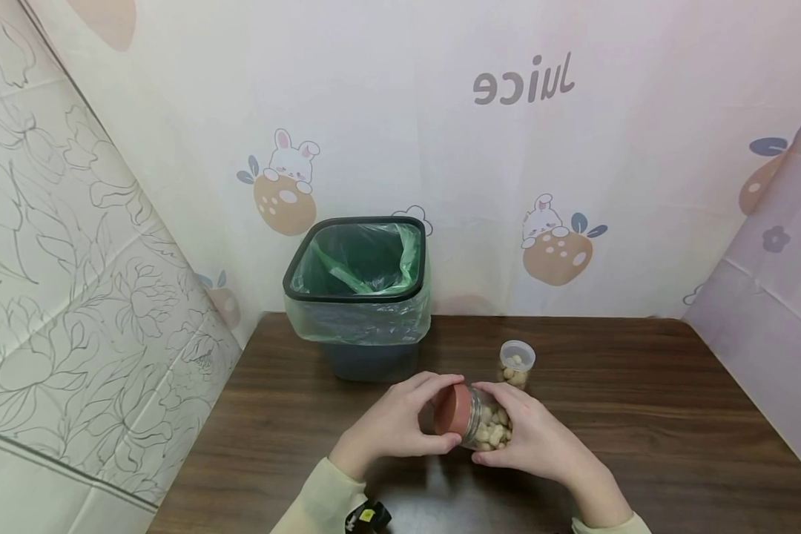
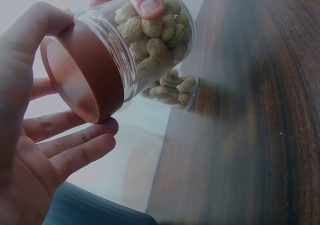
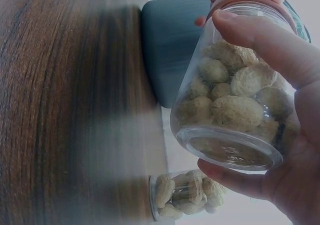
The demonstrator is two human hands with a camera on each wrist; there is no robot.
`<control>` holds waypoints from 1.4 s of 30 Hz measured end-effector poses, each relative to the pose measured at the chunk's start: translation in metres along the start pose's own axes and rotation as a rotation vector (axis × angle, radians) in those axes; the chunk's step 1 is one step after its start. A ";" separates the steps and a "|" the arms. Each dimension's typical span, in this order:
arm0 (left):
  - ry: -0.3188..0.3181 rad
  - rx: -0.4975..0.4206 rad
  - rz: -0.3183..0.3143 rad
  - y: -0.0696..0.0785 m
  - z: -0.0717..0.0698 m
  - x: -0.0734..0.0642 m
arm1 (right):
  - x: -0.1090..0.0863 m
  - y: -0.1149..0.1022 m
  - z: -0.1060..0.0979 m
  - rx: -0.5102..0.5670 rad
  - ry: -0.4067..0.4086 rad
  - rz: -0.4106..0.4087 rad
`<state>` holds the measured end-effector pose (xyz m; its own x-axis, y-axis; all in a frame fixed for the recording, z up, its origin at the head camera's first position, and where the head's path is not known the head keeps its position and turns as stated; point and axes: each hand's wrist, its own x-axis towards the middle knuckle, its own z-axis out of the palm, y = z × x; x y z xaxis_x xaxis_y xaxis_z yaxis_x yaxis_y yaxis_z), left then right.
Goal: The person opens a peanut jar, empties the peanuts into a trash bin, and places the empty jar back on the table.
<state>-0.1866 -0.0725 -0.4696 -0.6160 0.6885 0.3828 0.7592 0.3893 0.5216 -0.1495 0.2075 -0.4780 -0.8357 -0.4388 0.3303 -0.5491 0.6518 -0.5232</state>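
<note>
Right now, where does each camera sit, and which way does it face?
Head: worn on the head, facing forward and down at the jar; left hand, right hand and sleeves show.
Left wrist: on that wrist, facing the jar's lid; left hand large, part of the right hand at the top.
Right wrist: on that wrist, facing the jar's base; right hand large, part of the left hand at the top.
Shared: both wrist views show the jar and the small container of peanuts.

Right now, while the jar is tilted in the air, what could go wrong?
If the lid loosens in the left fingers, peanuts may spill, because the jar is tipped sideways. The smooth jar might slip from the right fingers onto the table. The smaller container, standing close beyond them, might be knocked over.
</note>
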 end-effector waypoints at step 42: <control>0.024 -0.050 -0.064 -0.010 -0.014 -0.013 | 0.001 0.001 -0.002 -0.006 0.032 -0.001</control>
<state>-0.1893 -0.0933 -0.4693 -0.6683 0.6478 0.3656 0.7071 0.4007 0.5827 -0.1509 0.2092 -0.4765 -0.8351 -0.4198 0.3556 -0.5499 0.6548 -0.5185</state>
